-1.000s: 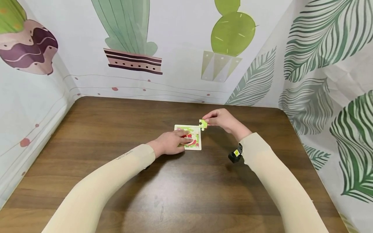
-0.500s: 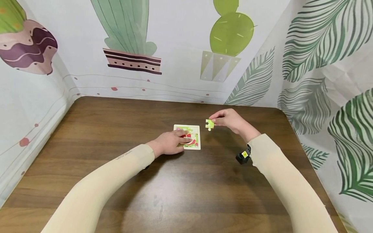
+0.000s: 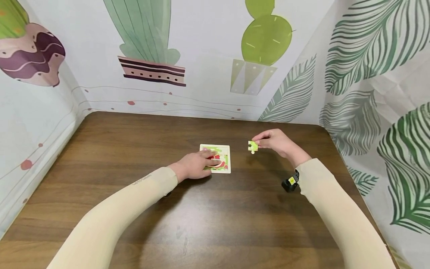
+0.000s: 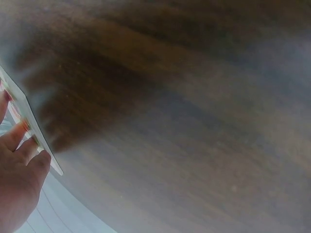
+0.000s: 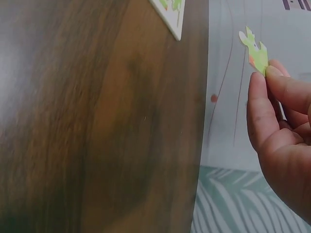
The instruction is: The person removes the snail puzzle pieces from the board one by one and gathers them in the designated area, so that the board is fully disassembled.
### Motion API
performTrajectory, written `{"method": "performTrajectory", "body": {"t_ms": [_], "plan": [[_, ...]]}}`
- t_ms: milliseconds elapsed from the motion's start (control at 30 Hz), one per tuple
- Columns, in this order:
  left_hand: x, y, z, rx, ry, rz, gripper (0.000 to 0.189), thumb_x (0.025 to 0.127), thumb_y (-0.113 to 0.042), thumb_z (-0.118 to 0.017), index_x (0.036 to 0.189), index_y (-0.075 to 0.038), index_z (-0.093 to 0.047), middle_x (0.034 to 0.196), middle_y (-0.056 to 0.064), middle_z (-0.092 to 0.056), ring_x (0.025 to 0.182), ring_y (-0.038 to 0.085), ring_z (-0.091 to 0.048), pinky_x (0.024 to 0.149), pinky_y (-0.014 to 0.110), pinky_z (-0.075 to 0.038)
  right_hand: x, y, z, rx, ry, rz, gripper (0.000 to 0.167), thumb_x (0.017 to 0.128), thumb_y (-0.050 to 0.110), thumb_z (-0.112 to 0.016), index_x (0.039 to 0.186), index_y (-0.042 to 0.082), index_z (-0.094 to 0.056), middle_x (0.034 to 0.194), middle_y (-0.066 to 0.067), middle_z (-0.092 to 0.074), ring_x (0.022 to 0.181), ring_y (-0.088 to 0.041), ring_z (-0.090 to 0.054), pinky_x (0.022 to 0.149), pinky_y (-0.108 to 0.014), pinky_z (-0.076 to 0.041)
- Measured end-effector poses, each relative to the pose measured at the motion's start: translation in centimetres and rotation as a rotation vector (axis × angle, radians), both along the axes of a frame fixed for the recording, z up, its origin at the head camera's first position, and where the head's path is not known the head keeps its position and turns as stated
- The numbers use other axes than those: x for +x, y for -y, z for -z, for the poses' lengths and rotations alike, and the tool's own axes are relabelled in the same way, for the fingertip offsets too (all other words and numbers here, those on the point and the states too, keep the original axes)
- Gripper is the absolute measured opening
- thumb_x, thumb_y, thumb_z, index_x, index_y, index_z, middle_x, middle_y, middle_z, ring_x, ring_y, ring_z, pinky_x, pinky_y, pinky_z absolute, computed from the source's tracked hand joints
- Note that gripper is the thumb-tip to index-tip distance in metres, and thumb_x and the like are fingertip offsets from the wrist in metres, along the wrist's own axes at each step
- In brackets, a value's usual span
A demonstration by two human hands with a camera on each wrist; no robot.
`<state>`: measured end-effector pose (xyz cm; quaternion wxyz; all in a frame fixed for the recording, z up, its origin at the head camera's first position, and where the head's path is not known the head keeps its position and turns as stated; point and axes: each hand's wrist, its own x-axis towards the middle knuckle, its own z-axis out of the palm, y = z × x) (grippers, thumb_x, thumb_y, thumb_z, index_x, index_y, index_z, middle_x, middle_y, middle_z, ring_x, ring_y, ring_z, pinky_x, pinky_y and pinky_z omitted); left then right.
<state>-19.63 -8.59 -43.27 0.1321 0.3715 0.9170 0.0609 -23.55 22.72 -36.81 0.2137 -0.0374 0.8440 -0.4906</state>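
A light green jigsaw puzzle piece [image 3: 253,147] is pinched between the thumb and fingers of my right hand [image 3: 277,142], raised above the table. In the right wrist view the same puzzle piece [image 5: 256,52] shows its knobs, with the fingertips at one edge. My left hand [image 3: 195,164] lies with fingers spread over a small square jigsaw puzzle [image 3: 226,158] in a pale frame, hiding its left part. Red, green and pink show in its picture. In the left wrist view the fingers of my left hand [image 4: 22,170] rest on the puzzle board [image 4: 36,128], seen edge-on.
Both things are on or over a brown wooden table [image 3: 215,216]. A white wall covering [image 3: 208,56] printed with cacti and leaves stands at its back and sides. A black wrist device [image 3: 289,183] sits by the right sleeve.
My right hand has carried the puzzle piece rightward, from the board's upper right corner out to its right side. My left hand has stayed on the board.
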Motion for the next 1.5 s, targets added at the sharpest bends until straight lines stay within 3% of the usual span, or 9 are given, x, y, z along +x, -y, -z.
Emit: {"method": "performTrajectory", "body": {"t_ms": [167, 400, 767, 1067, 1500], "plan": [[0.1, 0.0, 0.0, 0.005, -0.009, -0.003, 0.051, 0.099, -0.028, -0.052, 0.15, -0.027, -0.055, 0.164, 0.009, -0.042, 0.152, 0.035, -0.041, 0.122, 0.046, -0.04, 0.0, -1.2, 0.4, 0.026, -0.001, 0.001, 0.034, 0.099, 0.0, -0.06, 0.129, -0.015, -0.061, 0.103, 0.001, -0.071, 0.082, 0.004, -0.068, 0.101, -0.035, -0.058], [0.0, 0.0, 0.3, 0.009, -0.017, -0.011, 0.051, 0.099, -0.028, -0.051, 0.149, -0.028, -0.055, 0.164, 0.008, -0.042, 0.152, 0.034, -0.042, 0.122, 0.044, -0.039, -0.4, -2.9, 1.1, 0.038, 0.004, 0.008, 0.035, 0.098, 0.0, -0.061, 0.13, -0.017, -0.06, 0.095, 0.009, -0.07, 0.082, 0.006, -0.068, 0.098, -0.031, -0.058], [0.0, 0.0, 0.1, 0.011, -0.009, -0.015, 0.05, 0.099, -0.028, -0.051, 0.148, -0.027, -0.057, 0.163, 0.008, -0.044, 0.152, 0.033, -0.042, 0.123, 0.044, -0.039, -1.0, -4.3, 2.3, 0.105, 0.032, 0.019, 0.037, 0.101, 0.005, -0.059, 0.132, -0.014, -0.059, 0.113, -0.005, -0.07, 0.084, 0.006, -0.067, 0.105, -0.039, -0.056], [-0.1, -0.2, 0.0, 0.012, -0.009, -0.016, 0.05, 0.099, -0.029, -0.051, 0.149, -0.028, -0.056, 0.164, 0.007, -0.043, 0.153, 0.028, -0.041, 0.122, 0.043, -0.039, -1.6, -5.1, 3.5, -0.017, 0.057, 0.045, 0.038, 0.099, -0.004, -0.058, 0.131, -0.024, -0.053, 0.087, 0.016, -0.068, 0.079, 0.008, -0.066, 0.084, -0.016, -0.059], [-0.1, -0.2, -0.1, -0.005, -0.008, -0.02, 0.05, 0.099, -0.031, -0.052, 0.149, -0.029, -0.055, 0.165, 0.007, -0.042, 0.154, 0.028, -0.039, 0.121, 0.044, -0.041, -2.4, -5.9, 4.5, -0.024, 0.088, 0.055, 0.038, 0.098, -0.004, -0.06, 0.13, -0.023, -0.054, 0.088, 0.016, -0.067, 0.079, 0.006, -0.066, 0.08, -0.013, -0.057]]}}
